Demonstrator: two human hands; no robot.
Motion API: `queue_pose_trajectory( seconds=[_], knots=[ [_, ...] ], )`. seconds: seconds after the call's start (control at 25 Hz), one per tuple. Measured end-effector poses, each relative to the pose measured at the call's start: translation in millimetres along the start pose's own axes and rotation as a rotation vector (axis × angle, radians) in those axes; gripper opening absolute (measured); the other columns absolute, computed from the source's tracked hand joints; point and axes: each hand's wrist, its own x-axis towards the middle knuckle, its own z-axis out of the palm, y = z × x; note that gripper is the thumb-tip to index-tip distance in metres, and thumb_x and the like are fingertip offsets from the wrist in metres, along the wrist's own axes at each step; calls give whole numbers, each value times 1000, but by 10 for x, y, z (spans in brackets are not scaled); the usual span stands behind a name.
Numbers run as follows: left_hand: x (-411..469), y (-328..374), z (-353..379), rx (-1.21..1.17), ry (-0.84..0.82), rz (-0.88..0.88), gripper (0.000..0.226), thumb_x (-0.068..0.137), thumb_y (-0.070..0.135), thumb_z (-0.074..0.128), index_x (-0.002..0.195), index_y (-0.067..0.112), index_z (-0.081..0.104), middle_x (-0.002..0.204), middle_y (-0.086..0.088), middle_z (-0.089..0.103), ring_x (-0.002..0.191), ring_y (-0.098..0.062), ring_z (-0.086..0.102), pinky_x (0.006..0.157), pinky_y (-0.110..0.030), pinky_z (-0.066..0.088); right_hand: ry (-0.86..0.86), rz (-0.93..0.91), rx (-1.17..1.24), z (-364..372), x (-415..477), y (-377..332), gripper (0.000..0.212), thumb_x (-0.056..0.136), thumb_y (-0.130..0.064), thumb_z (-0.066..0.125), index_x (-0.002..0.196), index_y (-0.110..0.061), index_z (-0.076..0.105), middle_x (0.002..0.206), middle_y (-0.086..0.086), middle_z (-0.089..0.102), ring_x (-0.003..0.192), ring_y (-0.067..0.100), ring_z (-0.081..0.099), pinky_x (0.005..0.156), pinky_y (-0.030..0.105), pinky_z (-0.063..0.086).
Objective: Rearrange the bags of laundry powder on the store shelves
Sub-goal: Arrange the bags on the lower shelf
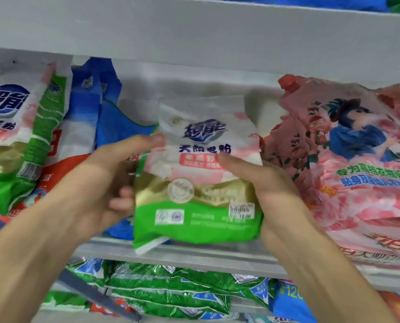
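A white, pink, gold and green bag of laundry powder (201, 183) stands upright at the middle shelf's front edge (194, 255). My left hand (101, 180) grips its left side, thumb on the front and fingers curled behind. My right hand (262, 187) grips its right side, thumb pressed on the pink label. A matching larger bag (14, 136) leans at the far left.
Blue and white bags (94, 113) and a red one (61, 169) stand left of the held bag. Pink flowered bags (348, 159) are piled at the right. The grey upper shelf (194, 31) hangs close overhead. Green bags (166, 290) lie stacked on the shelf below.
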Motion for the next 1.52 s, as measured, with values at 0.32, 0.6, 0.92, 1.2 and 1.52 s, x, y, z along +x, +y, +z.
queue_pose_trajectory(
  seconds=[0.32,0.6,0.92,1.2,1.52],
  knots=[
    [-190,113,-154,42,183,-30,21,60,21,78,77,10,81,76,-15,77,59,-25,74,54,-29,60,-146,-7,85,395,-246,131,67,59,-45,91,118,-35,61,111,-11,76,107,20,71,104,49,50],
    [27,54,-612,415,679,378,37,83,28,81,114,24,61,96,17,73,93,-11,74,88,-30,57,-167,-197,-340,1134,28,189,23,104,-36,49,110,-15,59,109,1,64,88,18,61,73,27,46],
    [119,-468,-413,1530,754,533,44,97,22,36,129,0,56,138,-25,53,135,-44,44,113,-58,31,-326,-121,-536,912,248,232,38,101,-52,47,120,-22,62,115,-2,70,99,12,65,88,31,50],
    [262,-561,-113,1507,610,446,67,92,38,31,149,5,42,154,-23,41,146,-36,33,122,-50,21,-365,-289,-754,538,251,258,46,100,-58,46,95,-20,72,104,-3,53,96,6,55,76,6,37],
    [295,-625,-229,1633,666,549,100,85,84,32,146,6,47,154,-17,44,141,-33,42,116,-50,31,176,-571,-1425,22,806,399,78,66,-23,82,140,-26,54,136,6,55,131,34,45,108,45,36]
  ],
)
